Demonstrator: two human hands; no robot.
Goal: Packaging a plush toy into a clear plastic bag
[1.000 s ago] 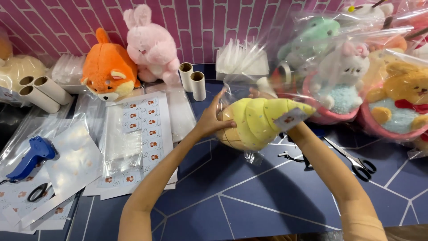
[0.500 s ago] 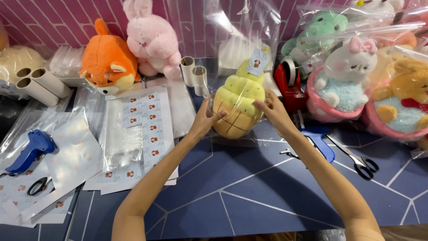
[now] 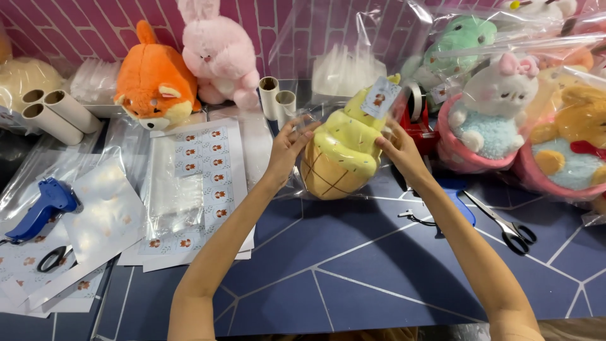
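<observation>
A yellow plush toy (image 3: 344, 151) shaped like an ice-cream cone, with a brown waffle base and a paper tag at its top, stands tilted on the blue table. A large clear plastic bag (image 3: 353, 44) rises around and above it. My left hand (image 3: 287, 146) grips the toy and bag on its left side. My right hand (image 3: 398, 148) holds them on the right side. Both arms reach in from the bottom edge.
An orange fox plush (image 3: 151, 82) and a pink rabbit plush (image 3: 218, 53) sit at the back left. Bagged plush toys (image 3: 499, 107) crowd the right. Sticker sheets (image 3: 199, 183), cardboard tubes (image 3: 278, 98), a blue tagging gun (image 3: 41, 208), scissors (image 3: 505, 224) and a red tape dispenser (image 3: 420, 117) lie about.
The toy went from lying sideways to standing upright on its waffle base, and the clear bag now stands open above it. Both hands stayed on its sides.
</observation>
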